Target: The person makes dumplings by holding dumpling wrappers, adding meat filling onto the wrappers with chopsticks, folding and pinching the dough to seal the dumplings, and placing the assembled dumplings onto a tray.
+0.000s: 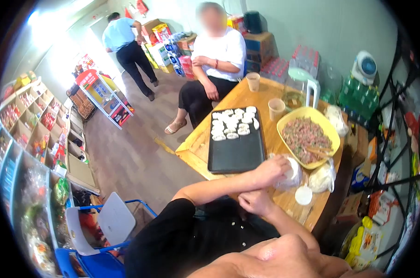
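My left hand (275,168) reaches across to a clear plastic bag of round white dumpling wrappers (293,172), its fingers pinched at the wrappers' edge. Below that forearm, near the table's edge, my right hand (254,202) is curled closed; whatever it may hold is hidden. A single dumpling wrapper (304,195) lies flat on the wood. Several filled dumplings (231,121) sit in rows at the far end of a black tray (235,155). Minced meat filling (305,134) is in a yellow bowl (336,134), with wooden utensils (319,150) resting in it.
Two paper cups (253,82) and a clear pitcher (295,90) stand on the wooden table (198,143). White plastic bags (322,178) flank the bowl. One person (219,55) sits across; another (126,41) bends farther back. A folding chair (110,217) and shelves (38,116) are left.
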`<state>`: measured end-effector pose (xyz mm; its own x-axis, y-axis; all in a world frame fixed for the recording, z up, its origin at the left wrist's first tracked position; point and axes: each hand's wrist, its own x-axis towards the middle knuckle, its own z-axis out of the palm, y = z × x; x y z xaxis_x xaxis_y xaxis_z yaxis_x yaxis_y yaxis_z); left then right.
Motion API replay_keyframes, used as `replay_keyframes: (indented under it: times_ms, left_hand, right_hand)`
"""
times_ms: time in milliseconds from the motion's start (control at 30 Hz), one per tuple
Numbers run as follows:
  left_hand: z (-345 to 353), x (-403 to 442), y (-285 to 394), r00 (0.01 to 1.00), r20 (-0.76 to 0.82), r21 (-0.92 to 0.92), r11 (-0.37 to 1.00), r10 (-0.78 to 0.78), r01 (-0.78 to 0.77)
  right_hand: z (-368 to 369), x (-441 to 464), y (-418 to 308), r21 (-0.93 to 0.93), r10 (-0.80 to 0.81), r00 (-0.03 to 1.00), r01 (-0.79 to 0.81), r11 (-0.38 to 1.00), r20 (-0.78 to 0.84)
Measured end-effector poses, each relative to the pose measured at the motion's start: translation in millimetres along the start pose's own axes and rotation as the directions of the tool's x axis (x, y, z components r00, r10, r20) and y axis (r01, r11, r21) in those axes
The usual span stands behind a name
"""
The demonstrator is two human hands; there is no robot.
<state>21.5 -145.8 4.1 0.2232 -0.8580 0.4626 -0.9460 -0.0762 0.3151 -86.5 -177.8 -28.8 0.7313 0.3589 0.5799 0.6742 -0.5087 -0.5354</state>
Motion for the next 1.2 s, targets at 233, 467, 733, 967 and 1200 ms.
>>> replay_keyframes:
  times_ms: [233, 467, 733, 967, 1200]
  left_hand:
    - [14.5, -1.9, -12.6, 0.984, -0.041, -0.015, 0.985, 0.173, -0.173]
    - [1.6, -3.9, -9.8, 0.987, -0.024, -0.109, 0.981, 0.161, -0.163]
    - [7.6, 3.1, -18.8, 0.987, -0.063, -0.174, 0.972, 0.150, -0.159]
    - [-0.2, -3.2, -11.4, 0.984, -0.058, -0.116, 0.978, 0.166, -0.172]
    - [-1.3, -3.5, -12.4, 0.990, -0.005, -0.078, 0.987, 0.142, -0.142]
  right_hand:
    - [3.8, 3.8, -4.8, 0.016, 0.009, 1.000, -0.010, 1.000, 0.010]
    - [12.6, 2.0, -1.0, 0.005, 0.091, 0.996, -0.091, 0.996, 0.008]
    - [13.5, 4.5, 1.4, 0.021, 0.135, 0.991, -0.135, 0.991, -0.013]
    - [13.2, 3.2, 1.8, 0.006, 0.163, 0.987, -0.163, 0.987, -0.002]
    - [13.6, 2.2, 5.1, 0.036, 0.163, 0.987, -0.163, 0.986, 0.003]
